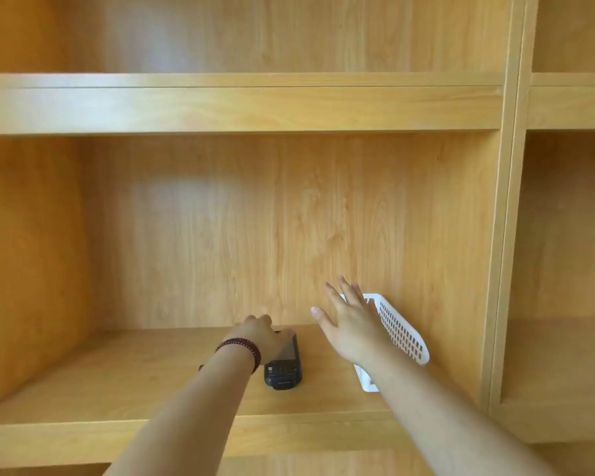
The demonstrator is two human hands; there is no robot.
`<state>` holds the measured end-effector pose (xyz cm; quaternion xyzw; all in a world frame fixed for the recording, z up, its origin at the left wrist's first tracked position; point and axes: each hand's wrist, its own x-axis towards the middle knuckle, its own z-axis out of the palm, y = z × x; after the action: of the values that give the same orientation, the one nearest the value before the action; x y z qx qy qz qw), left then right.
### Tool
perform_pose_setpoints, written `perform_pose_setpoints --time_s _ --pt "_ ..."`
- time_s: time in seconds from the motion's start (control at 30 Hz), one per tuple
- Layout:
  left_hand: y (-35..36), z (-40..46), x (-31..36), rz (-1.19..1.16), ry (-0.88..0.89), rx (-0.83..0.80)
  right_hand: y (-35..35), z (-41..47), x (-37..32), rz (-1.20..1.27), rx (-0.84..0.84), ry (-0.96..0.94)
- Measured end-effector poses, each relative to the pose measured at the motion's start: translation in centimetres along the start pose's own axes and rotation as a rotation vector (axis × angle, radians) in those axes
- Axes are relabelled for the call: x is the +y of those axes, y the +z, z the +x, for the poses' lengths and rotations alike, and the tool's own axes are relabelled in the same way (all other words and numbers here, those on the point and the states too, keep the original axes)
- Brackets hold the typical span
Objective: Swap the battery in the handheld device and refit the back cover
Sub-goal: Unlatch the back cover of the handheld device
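Device (283, 364) lies flat on the shelf (134, 376), keypad end nearest the viewer. Left hand (263, 333) rests over its far end, fingers curled; whether they have closed on it cannot be told. Right hand (349, 326) is spread, empty, before the basket (401, 328). Step: retrieval. Next: lift the device clear and turn it to expose the back cover.

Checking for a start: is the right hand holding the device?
No: the right hand hovers open by the basket; the left hand covers the device.
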<state>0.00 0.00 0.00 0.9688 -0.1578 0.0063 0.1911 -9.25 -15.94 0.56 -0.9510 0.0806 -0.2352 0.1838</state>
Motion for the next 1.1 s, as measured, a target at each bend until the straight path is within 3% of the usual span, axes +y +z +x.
perform_pose_setpoints --time_s 0.2,0.67,0.73,0.83,1.03,1.1 --pt "4.6 0.5 2.8 0.199 -0.145 -0.148 0.1 -0.3 1.3 -0.003 -0.048 0.024" --pt "5.1 0.9 0.8 -0.023 -0.164 -0.05 0.5 -0.6 1.8 -0.085 -0.031 0.013" --pt "4.1 1.1 0.5 -0.254 -0.208 -0.067 0.5 -0.6 1.7 -0.084 -0.024 0.007" --pt "2.6 1.3 -0.4 -0.792 -0.228 -0.101 0.4 -0.5 1.5 -0.075 -0.006 0.001" --pt "0.5 0.9 -1.3 -1.753 -0.03 -0.249 -0.2 -0.2 1.1 -0.072 0.025 -0.009" --pt "0.0 0.5 -0.9 -1.954 0.048 -0.285 -0.4 -0.2 0.9 -0.068 0.036 -0.014"
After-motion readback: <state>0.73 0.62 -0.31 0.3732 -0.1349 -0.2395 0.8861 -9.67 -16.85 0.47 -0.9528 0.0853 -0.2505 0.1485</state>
